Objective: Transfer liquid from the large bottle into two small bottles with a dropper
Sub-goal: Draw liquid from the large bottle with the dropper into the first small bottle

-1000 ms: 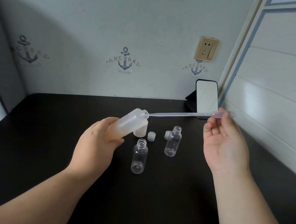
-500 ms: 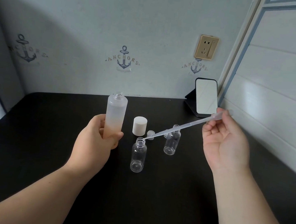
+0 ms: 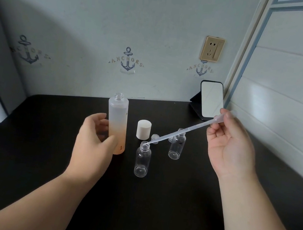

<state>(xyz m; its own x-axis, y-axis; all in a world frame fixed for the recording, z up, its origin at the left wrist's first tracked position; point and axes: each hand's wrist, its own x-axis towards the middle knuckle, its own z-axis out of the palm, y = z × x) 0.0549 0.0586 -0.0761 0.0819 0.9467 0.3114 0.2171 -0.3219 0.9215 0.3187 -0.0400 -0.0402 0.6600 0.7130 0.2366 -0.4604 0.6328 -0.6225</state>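
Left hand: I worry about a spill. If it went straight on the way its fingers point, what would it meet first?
The left hand would meet the large bottle at once; its fingers already curve round it.

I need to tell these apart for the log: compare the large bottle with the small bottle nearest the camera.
The large bottle is tall and frosted, shading to orange at its base; the near small bottle is short and clear. The left hand touches the large bottle, while nothing holds the small one. The dropper, pinched by the right hand, has its tip at the small bottle's mouth, not the large bottle's. Both stand upright and uncapped on the black table.
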